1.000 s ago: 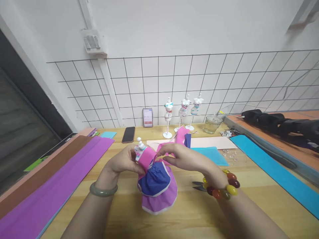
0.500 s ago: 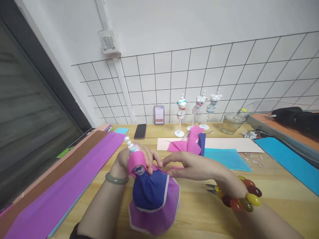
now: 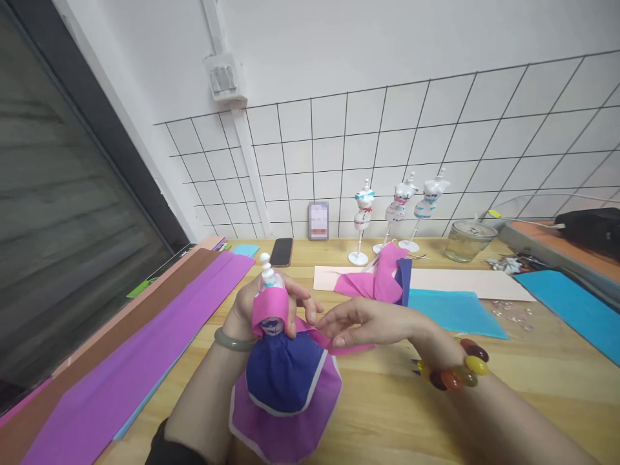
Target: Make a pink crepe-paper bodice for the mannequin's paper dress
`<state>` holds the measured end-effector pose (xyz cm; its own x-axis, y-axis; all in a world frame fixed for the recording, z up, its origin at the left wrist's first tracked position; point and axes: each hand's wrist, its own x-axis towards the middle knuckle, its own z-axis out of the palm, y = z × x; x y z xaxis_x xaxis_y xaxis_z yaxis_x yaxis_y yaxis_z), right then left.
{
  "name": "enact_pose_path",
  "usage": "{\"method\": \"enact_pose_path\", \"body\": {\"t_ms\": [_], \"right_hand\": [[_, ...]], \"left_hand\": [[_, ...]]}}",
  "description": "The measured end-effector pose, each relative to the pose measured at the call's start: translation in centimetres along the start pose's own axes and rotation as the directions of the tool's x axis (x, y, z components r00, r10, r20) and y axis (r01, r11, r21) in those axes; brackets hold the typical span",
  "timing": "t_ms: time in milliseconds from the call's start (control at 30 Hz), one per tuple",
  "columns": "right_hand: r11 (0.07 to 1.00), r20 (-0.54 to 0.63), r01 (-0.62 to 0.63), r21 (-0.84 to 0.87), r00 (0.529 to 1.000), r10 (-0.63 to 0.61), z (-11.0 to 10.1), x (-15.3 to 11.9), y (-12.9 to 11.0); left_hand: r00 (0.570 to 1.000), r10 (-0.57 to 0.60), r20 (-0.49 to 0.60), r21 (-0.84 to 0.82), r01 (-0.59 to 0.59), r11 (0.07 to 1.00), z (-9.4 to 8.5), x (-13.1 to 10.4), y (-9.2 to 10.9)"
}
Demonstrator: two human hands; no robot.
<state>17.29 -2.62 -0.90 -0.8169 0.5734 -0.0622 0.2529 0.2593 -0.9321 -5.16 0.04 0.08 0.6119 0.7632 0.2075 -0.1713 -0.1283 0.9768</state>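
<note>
One dressed mannequin (image 3: 281, 371) is between six and seven o'clock; the left hand (image 3: 245, 310) has its fingers closed around the torso. The right hand (image 3: 371, 321), half open, is at a pink strip (image 3: 356, 349); its grip I cannot tell. Wooden table (image 3: 382, 407) below; at twelve, gridded wall (image 3: 329, 155), phone (image 3: 318, 221) with blurred screen.

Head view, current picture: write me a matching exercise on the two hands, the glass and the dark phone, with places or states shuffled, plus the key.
1. Left hand
2. Right hand
3. Glass
4. Dark phone

A. Right of three white mannequins
B. Lying flat on the table
C. Beaded bracelet at its wrist
D. Holding the dressed mannequin

Pairs: 1-D, 2-C, 3-A, 4-B
</note>
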Motion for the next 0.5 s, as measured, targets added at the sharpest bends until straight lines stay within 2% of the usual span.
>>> {"method": "enact_pose_path", "body": {"t_ms": [100, 133, 200, 300, 433, 500], "right_hand": [[1.0, -0.013, 0.002, -0.028, 1.0, -0.003, 0.3, -0.1, -0.5], [0.999, -0.014, 0.0, -0.042, 1.0, 0.0, 0.5, -0.1, -0.7], [0.996, -0.029, -0.011, -0.085, 1.0, 0.009, 1.0, -0.1, -1.0], [0.983, -0.129, -0.033, -0.182, 0.992, 0.01, 1.6, 0.1, -1.0], [0.974, -0.242, -0.026, -0.226, 0.97, -0.031, 1.4, 0.6, 0.3], [0.971, -0.307, -0.059, -0.232, 0.952, -0.016, 0.6, 0.5, 1.1]], "left_hand": [[0.982, 0.075, 0.174, -0.11, -0.057, 0.992, -0.4, -0.3, -0.4], [0.979, 0.091, 0.181, -0.113, -0.072, 0.991, -0.5, -0.3, -0.6], [0.981, 0.112, 0.156, -0.112, -0.096, 0.989, -0.8, -0.1, -1.1], [0.982, 0.119, 0.144, -0.153, -0.097, 0.983, -1.0, 0.6, -1.6], [0.992, -0.001, 0.129, -0.165, 0.022, 0.986, -1.0, 1.4, -1.5], [0.996, 0.0, 0.092, -0.191, 0.018, 0.982, -0.9, 1.8, -1.4]]}}
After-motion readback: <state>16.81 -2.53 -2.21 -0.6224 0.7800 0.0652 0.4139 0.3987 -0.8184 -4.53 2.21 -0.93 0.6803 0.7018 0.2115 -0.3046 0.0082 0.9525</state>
